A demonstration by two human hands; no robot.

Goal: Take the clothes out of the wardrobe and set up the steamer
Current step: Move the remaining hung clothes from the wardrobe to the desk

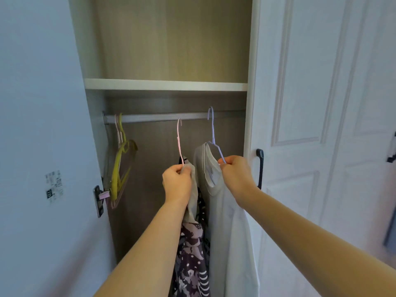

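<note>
Both arms reach up into the open wardrobe [171, 50], each hand taking one hanger so two garments can come out in a single lift. The left hand [176, 182] pinches the shoulder of the pink hanger [179, 142], fingers curled tight around wire and cloth together; its hook looks just clear of the rail [162, 117], a little below and in front of it. From it hangs a patterned top [190, 260], trailing down toward six o'clock. At three o'clock from that hand, the right hand [236, 173] grips the shoulder of the lilac hanger [213, 129], whose hook sits at the rail or just above it; I cannot tell whether it is free. The pale shirt [227, 232] on it drapes straight down. Over at nine o'clock, bare yellow hangers [120, 166] stay bunched against the wardrobe side, out of the way. No steamer is in sight, so I judge that part not yet begun.
</note>
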